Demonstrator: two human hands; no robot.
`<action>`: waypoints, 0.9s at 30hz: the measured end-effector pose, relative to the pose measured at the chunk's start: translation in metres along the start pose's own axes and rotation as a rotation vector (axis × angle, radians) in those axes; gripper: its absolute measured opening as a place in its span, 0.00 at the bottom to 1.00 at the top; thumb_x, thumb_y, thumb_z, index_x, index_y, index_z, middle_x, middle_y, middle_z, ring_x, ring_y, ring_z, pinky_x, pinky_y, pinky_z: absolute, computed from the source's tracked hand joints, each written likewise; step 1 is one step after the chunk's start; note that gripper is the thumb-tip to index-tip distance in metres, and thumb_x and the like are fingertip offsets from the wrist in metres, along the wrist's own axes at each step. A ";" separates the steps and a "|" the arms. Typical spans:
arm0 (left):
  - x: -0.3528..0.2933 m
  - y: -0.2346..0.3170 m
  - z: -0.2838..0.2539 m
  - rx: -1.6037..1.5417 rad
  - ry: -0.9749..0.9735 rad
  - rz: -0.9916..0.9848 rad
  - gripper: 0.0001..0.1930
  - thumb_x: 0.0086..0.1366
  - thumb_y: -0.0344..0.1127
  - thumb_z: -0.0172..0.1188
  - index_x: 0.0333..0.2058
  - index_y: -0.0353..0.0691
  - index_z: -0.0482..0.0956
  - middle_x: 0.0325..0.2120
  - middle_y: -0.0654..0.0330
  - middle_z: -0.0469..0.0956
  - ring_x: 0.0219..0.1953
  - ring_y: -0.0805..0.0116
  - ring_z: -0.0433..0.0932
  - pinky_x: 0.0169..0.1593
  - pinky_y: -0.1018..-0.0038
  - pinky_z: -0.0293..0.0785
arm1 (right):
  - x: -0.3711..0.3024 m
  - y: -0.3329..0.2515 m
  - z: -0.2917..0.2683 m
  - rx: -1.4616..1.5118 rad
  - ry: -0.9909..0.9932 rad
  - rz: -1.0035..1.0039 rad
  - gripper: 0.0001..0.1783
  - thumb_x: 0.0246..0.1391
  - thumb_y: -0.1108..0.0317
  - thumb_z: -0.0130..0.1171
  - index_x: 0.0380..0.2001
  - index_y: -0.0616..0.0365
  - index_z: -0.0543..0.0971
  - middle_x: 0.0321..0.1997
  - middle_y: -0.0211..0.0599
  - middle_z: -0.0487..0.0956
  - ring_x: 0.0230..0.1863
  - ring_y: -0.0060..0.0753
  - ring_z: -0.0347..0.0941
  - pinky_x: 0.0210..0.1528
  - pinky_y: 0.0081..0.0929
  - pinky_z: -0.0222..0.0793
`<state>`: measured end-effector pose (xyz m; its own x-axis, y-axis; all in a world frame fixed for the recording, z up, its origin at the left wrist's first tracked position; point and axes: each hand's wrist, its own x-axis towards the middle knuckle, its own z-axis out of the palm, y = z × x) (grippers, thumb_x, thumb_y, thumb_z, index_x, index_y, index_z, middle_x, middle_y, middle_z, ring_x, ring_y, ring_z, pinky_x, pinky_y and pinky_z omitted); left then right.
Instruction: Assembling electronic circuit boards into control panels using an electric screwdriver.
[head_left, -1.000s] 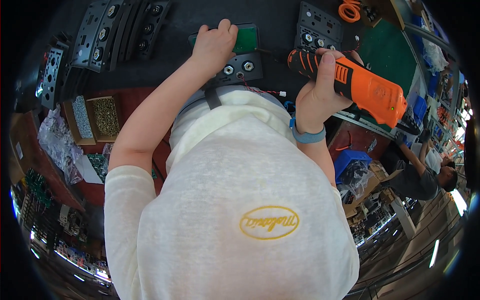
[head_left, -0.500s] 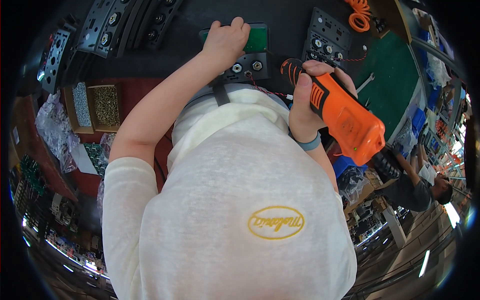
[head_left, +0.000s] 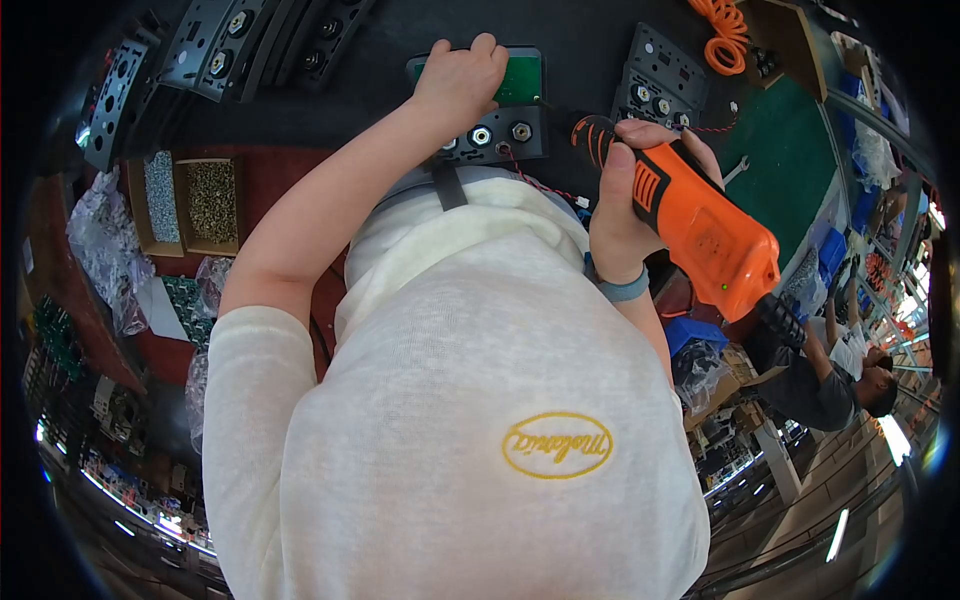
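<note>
My left hand [head_left: 463, 80] is curled over a green circuit board [head_left: 520, 82], its fingers bent and pressed down, with the fingertips hidden. The board lies in a dark metal panel [head_left: 532, 146] close to my body. Metal nuts and fittings [head_left: 481, 135] line the panel's near part, and a twisted red-and-black wire [head_left: 530, 180] with a white plug trails from it. Closed around an orange and black electric screwdriver [head_left: 700, 225] is my right hand [head_left: 630, 200]. Its dark nose points left toward the board's right edge; whether the bit touches a screw is too small to tell.
Another panel with fittings [head_left: 660, 80] lies to the right, near a wrench [head_left: 737, 168] on a green mat [head_left: 785, 150]. More panels [head_left: 215, 45] stand at left, above boxes of small metal parts [head_left: 212, 200]. An orange coiled hose [head_left: 725, 45] lies far right. Other people [head_left: 830, 385] are at right.
The view has shifted slightly, so the panels sit a little further right and lower in it. Both hands keep nearly the same pose on the board and the screwdriver.
</note>
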<state>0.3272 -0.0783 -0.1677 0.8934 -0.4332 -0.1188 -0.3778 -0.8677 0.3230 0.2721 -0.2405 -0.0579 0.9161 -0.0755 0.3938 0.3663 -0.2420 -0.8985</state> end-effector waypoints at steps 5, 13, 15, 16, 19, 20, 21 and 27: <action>0.002 0.000 0.000 -0.005 -0.003 -0.002 0.27 0.41 0.38 0.72 0.39 0.38 0.69 0.34 0.57 0.69 0.31 0.59 0.77 0.42 0.67 0.68 | 0.003 -0.003 0.000 -0.010 -0.066 0.021 0.27 0.45 0.85 0.58 0.47 0.60 0.59 0.37 0.41 0.73 0.41 0.31 0.72 0.47 0.30 0.71; 0.001 -0.001 0.002 -0.009 0.013 -0.004 0.27 0.40 0.38 0.72 0.38 0.38 0.69 0.34 0.57 0.69 0.31 0.59 0.77 0.42 0.67 0.68 | 0.005 0.006 0.001 0.043 -0.005 0.003 0.27 0.45 0.85 0.58 0.47 0.60 0.60 0.36 0.39 0.72 0.40 0.30 0.72 0.47 0.30 0.71; 0.002 -0.002 0.003 -0.012 0.007 -0.010 0.27 0.41 0.38 0.72 0.38 0.38 0.69 0.35 0.58 0.69 0.32 0.59 0.77 0.42 0.67 0.68 | 0.006 0.006 0.001 0.048 -0.009 0.003 0.28 0.45 0.85 0.58 0.48 0.60 0.59 0.36 0.39 0.73 0.39 0.30 0.72 0.47 0.30 0.70; 0.002 -0.002 0.004 -0.013 0.006 -0.011 0.27 0.41 0.38 0.72 0.38 0.38 0.69 0.35 0.58 0.69 0.32 0.59 0.77 0.42 0.67 0.68 | 0.006 0.005 0.002 0.034 0.006 0.012 0.28 0.45 0.85 0.58 0.48 0.61 0.60 0.36 0.39 0.73 0.39 0.30 0.72 0.47 0.30 0.70; 0.003 -0.003 0.004 -0.020 0.001 -0.005 0.27 0.41 0.39 0.72 0.39 0.38 0.69 0.34 0.58 0.69 0.32 0.59 0.76 0.42 0.66 0.68 | 0.009 0.005 0.004 0.035 0.057 0.040 0.27 0.45 0.85 0.58 0.48 0.61 0.60 0.35 0.38 0.74 0.38 0.30 0.72 0.47 0.29 0.69; 0.003 -0.003 0.003 -0.017 -0.013 -0.011 0.27 0.41 0.39 0.72 0.38 0.38 0.70 0.34 0.58 0.69 0.33 0.60 0.76 0.42 0.66 0.68 | 0.011 0.007 0.004 0.050 0.094 0.059 0.27 0.45 0.84 0.58 0.48 0.62 0.60 0.34 0.37 0.74 0.38 0.29 0.72 0.47 0.28 0.68; 0.003 -0.003 0.002 -0.013 -0.026 -0.017 0.26 0.41 0.39 0.71 0.38 0.38 0.70 0.34 0.58 0.69 0.33 0.60 0.76 0.42 0.66 0.69 | 0.012 0.011 0.002 -0.018 0.063 0.013 0.26 0.46 0.83 0.59 0.47 0.62 0.61 0.34 0.36 0.74 0.37 0.28 0.72 0.47 0.27 0.67; 0.005 -0.006 0.006 -0.041 -0.011 -0.012 0.26 0.41 0.40 0.71 0.38 0.38 0.71 0.34 0.58 0.69 0.34 0.60 0.76 0.42 0.66 0.69 | 0.015 0.013 0.006 0.049 0.090 0.059 0.24 0.47 0.84 0.58 0.46 0.61 0.62 0.35 0.35 0.74 0.37 0.26 0.72 0.46 0.25 0.68</action>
<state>0.3324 -0.0769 -0.1761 0.8950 -0.4259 -0.1330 -0.3567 -0.8621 0.3599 0.2919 -0.2389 -0.0645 0.9186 -0.1756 0.3539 0.3217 -0.1876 -0.9281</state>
